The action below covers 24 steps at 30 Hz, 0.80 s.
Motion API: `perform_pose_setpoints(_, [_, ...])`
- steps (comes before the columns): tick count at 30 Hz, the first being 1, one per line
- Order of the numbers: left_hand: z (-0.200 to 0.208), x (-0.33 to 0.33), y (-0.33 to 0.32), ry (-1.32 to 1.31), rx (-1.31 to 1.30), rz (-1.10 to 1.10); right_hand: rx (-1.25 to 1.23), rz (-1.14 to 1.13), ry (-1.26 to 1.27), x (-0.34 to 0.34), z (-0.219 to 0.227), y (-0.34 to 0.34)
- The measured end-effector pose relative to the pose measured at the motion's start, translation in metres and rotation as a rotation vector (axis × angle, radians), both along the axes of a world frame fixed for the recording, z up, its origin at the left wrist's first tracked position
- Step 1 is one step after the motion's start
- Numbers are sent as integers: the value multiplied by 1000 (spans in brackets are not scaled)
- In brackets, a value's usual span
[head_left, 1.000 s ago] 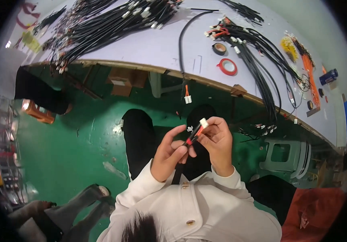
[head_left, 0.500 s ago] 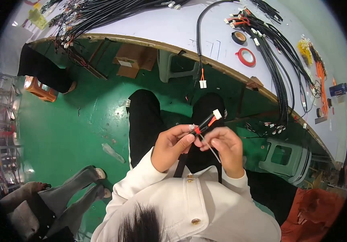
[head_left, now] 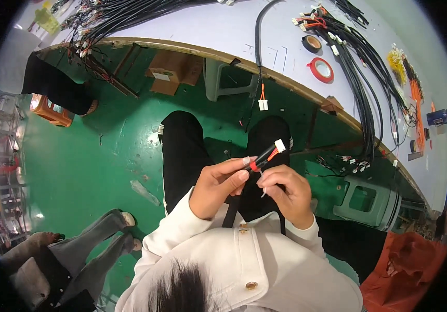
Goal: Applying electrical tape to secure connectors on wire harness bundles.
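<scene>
Above my lap, my left hand is closed on a black cable, pinched between thumb and fingers. A band of red tape wraps the cable just past my fingertips. Beyond it, short orange-red wires run into a white connector, which points up and to the right. My right hand is closed beside the band, pinching a thin white cable tie whose tail hangs below the fingers. Its upper part lies close to the cable; whether it loops round the cable cannot be made out.
Black cable bundles lie on the white table ahead. Near them are a red tape roll and a black tape roll. One cable with a white connector hangs over the edge. A plastic stool stands at right.
My right fingers have closed in toward the cable and the white cable tie. The tie's tail, stretched down to the right before, now hangs bent below the fingers. My left hand keeps its hold.
</scene>
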<state>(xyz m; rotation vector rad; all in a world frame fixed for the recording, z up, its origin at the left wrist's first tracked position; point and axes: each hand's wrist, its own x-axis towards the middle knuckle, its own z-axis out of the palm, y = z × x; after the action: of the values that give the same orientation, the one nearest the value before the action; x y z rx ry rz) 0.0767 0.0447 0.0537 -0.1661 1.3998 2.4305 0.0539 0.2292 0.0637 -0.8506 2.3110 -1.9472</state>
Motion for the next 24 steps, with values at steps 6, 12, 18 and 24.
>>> perform_pose_setpoints(6, [-4, 3, -1, 17, -35, 42, 46, 32, -32, 3, 7, -7])
perform_pose_setpoints(12, [3, 3, 5, 43, -188, 132, -52, -12, -167, 5, 6, -15])
perform_pose_setpoints(18, [3, 4, 4, 30, -207, 153, -215, -134, -372, 9, 3, -24])
perform_pose_setpoints(24, [3, 2, 0, 28, -218, 129, -194, -137, -354, 8, 3, -27])
